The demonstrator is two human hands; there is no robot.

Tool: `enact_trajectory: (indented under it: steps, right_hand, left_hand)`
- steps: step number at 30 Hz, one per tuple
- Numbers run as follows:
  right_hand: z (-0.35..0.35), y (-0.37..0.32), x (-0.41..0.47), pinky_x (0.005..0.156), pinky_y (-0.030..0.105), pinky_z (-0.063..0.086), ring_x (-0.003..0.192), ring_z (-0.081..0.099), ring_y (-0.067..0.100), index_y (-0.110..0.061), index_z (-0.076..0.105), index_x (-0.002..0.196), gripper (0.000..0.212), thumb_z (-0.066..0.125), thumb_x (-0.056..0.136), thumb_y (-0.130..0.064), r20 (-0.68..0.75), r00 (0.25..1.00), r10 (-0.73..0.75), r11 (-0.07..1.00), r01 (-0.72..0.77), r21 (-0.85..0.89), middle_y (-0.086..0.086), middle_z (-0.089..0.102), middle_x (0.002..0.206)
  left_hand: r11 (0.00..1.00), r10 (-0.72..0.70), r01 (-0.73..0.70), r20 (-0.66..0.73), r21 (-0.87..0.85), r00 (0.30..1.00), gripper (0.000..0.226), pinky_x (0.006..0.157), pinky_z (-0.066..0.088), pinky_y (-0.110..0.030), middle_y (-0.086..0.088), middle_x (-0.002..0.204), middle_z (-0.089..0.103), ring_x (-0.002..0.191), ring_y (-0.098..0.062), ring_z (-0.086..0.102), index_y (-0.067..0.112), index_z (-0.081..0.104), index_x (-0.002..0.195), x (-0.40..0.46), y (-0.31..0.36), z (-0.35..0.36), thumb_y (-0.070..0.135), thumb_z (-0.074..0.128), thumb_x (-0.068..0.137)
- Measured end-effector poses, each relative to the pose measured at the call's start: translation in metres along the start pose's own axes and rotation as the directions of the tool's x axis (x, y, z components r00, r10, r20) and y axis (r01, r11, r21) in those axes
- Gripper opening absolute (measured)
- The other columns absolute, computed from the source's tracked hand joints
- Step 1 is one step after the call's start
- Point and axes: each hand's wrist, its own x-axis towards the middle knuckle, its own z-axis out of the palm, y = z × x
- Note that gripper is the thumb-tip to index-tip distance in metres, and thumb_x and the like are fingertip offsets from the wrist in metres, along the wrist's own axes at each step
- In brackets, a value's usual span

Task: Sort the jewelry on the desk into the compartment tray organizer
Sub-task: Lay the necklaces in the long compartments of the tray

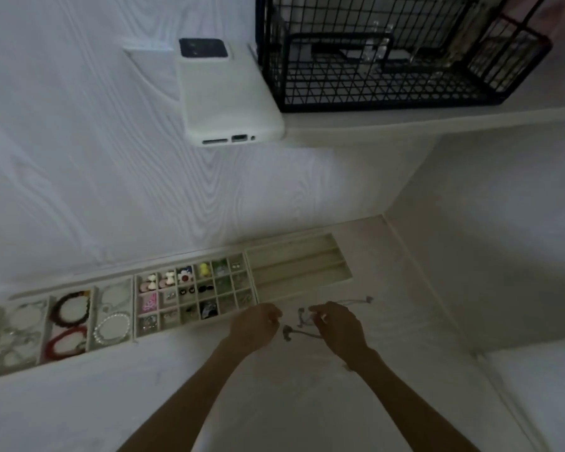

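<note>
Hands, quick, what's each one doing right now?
Left hand: fingers curled, whether it holds anything cannot be told.
Right hand: pinching the thin chain on the desk.

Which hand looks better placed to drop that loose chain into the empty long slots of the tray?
Probably the right hand: its fingers are already at the chain, and the empty long slots lie just beyond it. The left hand sits by the small compartments.

Black wire basket (388,60), white phone (225,93) — red bracelet (66,343)
</note>
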Motion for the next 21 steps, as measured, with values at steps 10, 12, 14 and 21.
enact_trajectory:
  steps: [10,12,14,21]
  right_hand:
    - [0.027,-0.005,0.031,0.073,0.026,0.043,0.093,0.061,0.018,-0.022,0.074,0.088,0.015,0.06,0.085,-0.024,-0.047,0.987,0.151,0.986,-0.147,0.08,0.001,0.066,0.096]
    - [0.029,-0.003,0.032,0.077,0.024,0.044,0.095,0.061,0.018,-0.022,0.074,0.091,0.014,0.061,0.086,-0.024,-0.009,0.989,0.148,0.98,-0.146,0.138,0.001,0.065,0.101]
    - [0.031,-0.004,0.033,0.076,0.021,0.043,0.094,0.061,0.017,-0.018,0.073,0.093,0.014,0.061,0.087,-0.023,0.042,0.992,0.12,0.972,-0.126,0.2,0.002,0.066,0.102]
    - [0.029,-0.027,0.02,0.067,0.02,0.047,0.073,0.058,0.013,-0.008,0.069,0.084,0.006,0.069,0.084,-0.014,0.042,0.999,0.007,0.871,-0.027,0.491,0.002,0.067,0.083]
  left_hand:
    - [0.957,-0.039,0.017,-0.07,-0.29,0.997,0.03,0.097,0.046,-0.03,-0.008,0.123,0.063,0.113,-0.025,0.059,0.006,0.065,0.118,0.016,-0.01,0.019,0.003,0.051,0.092]
    - [0.932,-0.022,0.001,-0.054,-0.362,0.998,0.032,0.096,0.047,-0.039,-0.013,0.121,0.063,0.111,-0.029,0.059,0.002,0.065,0.116,0.018,-0.008,0.019,-0.005,0.051,0.089]
    - [0.927,0.004,-0.024,-0.056,-0.374,0.998,0.036,0.095,0.048,-0.038,-0.015,0.118,0.064,0.109,-0.029,0.06,0.001,0.063,0.118,0.019,-0.007,0.017,-0.009,0.05,0.086]
    - [0.895,0.092,-0.053,0.065,-0.444,0.994,0.062,0.081,0.042,-0.015,-0.016,0.126,0.055,0.101,-0.015,0.05,0.004,0.044,0.135,0.011,-0.007,0.006,0.0,0.071,0.079]
